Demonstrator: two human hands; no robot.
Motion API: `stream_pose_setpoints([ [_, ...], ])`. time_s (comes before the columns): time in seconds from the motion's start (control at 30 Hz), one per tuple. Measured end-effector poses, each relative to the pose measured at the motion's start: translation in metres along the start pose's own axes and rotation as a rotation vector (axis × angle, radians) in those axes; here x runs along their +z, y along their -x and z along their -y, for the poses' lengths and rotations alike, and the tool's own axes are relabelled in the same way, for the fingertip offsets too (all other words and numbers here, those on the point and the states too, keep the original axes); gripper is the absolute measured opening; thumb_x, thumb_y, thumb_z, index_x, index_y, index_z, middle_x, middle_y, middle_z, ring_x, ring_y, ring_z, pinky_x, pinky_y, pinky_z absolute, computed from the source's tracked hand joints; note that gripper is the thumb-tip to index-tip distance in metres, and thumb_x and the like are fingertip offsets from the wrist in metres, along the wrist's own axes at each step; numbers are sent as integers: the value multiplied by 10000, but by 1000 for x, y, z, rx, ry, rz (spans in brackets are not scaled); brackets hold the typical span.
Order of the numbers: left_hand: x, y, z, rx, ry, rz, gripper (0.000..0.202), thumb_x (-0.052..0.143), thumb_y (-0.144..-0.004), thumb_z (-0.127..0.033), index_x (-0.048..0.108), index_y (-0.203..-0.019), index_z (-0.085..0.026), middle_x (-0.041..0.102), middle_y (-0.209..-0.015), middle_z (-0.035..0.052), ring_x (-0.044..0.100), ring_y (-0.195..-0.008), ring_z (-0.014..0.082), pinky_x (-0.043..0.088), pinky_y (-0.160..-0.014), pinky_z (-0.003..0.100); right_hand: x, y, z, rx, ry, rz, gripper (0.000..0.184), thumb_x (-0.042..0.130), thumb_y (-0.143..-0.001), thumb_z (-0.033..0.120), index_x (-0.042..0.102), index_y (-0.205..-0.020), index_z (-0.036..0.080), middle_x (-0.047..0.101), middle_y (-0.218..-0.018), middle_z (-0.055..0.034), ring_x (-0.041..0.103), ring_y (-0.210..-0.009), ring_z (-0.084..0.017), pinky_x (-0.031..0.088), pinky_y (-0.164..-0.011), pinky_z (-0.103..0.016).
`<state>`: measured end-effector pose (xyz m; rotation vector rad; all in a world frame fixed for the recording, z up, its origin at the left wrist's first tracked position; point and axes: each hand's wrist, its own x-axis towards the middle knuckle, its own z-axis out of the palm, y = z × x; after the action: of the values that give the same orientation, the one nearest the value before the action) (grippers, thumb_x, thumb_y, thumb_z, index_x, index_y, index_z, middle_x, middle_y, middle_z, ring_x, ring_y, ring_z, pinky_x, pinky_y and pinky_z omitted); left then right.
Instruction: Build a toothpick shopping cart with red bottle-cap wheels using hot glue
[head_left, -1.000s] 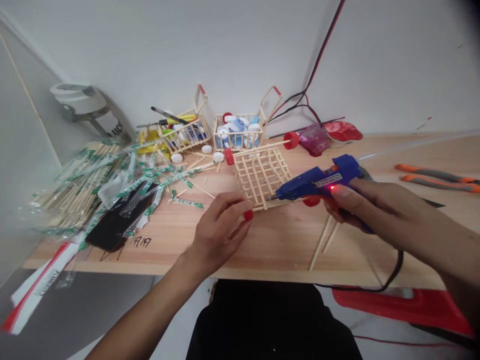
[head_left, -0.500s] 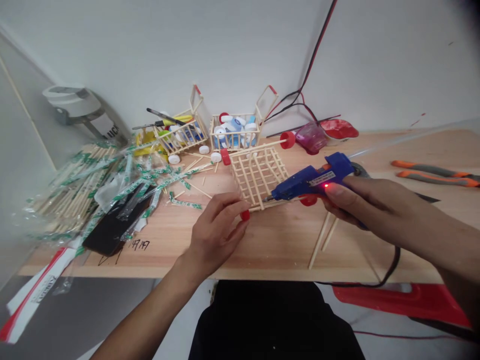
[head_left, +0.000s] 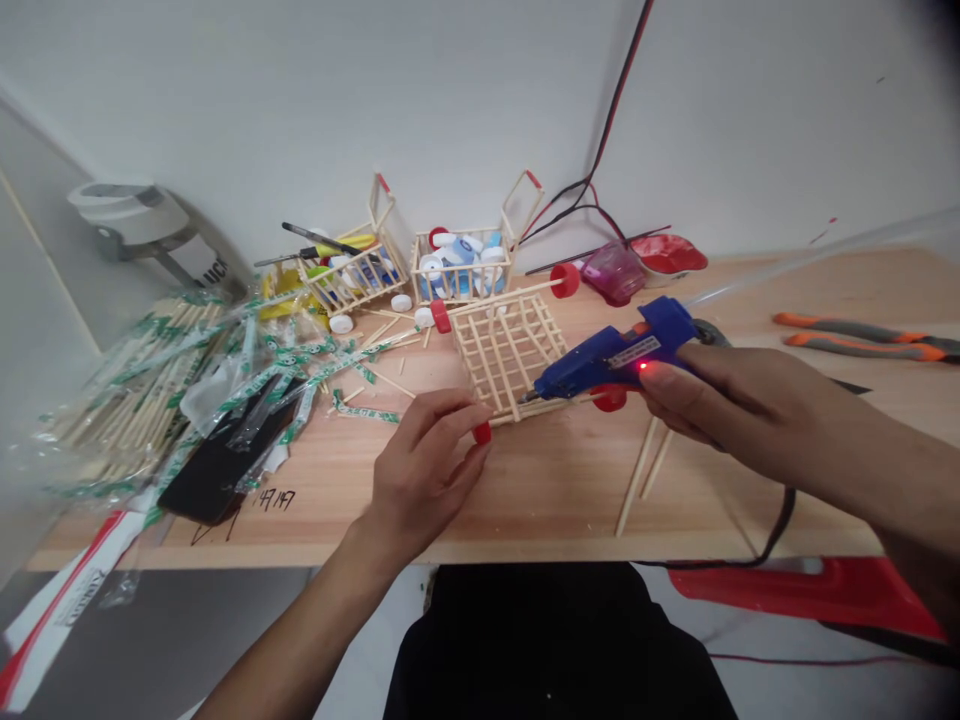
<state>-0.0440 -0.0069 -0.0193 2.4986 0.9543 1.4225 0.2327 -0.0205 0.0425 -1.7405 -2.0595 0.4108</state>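
Fingers of the left hand [head_left: 424,462] curl around the near left corner of the wooden-stick cart frame [head_left: 504,350], holding it lightly, with a red bottle-cap wheel [head_left: 482,432] just beside the fingertips. From my remote seat I see the frame lying flat on the wooden worktop [head_left: 570,500], near the middle. Its axles run left to right, rising slightly rightward. The right hand [head_left: 739,400] is closed around the grip of a blue hot glue gun [head_left: 615,358], whose red light is on. The gun's long axis points left and slightly down, its nozzle right at the frame's near edge; I cannot tell if they touch. A black power cord [head_left: 772,540] drops over the near edge. Two stick carts [head_left: 461,265] filled with white bottle caps stand at the far side, orange-handled pliers [head_left: 855,338] lie far right, and wrapped sticks [head_left: 142,400] spill across the left.
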Motion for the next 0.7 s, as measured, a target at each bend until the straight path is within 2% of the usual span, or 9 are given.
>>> stream_pose_setpoints([
  [0.2, 0, 0, 0, -5, -29, -2, 354, 674, -790, -12, 615, -1107, -157, 635, -1069, 79, 635, -1033, 161, 539, -917, 275, -2, -1, 3, -54, 22, -60, 591, 296, -913, 723, 385, -582, 243, 432, -431, 34, 401, -365, -110, 250, -401, -271],
  [0.5, -1, 2, 0, -15, -70, 8, 364, 682, -784, -13, 620, -1112, -156, 631, -1097, 75, 630, -1038, 156, 528, -930, 266, -2, -1, 0, -10, 3, -32, 582, 312, -918, 713, 454, -616, 236, 444, -456, 37, 418, -395, -115, 268, -421, -273],
  [0.7, -2, 3, 0, -26, -71, 7, 363, 685, -791, -29, 620, -1119, -170, 636, -1098, 68, 631, -1032, 156, 531, -924, 274, -3, 0, 3, 18, -30, 18, 575, 313, -922, 707, 416, -613, 234, 435, -478, 35, 406, -424, -114, 260, -443, -279],
])
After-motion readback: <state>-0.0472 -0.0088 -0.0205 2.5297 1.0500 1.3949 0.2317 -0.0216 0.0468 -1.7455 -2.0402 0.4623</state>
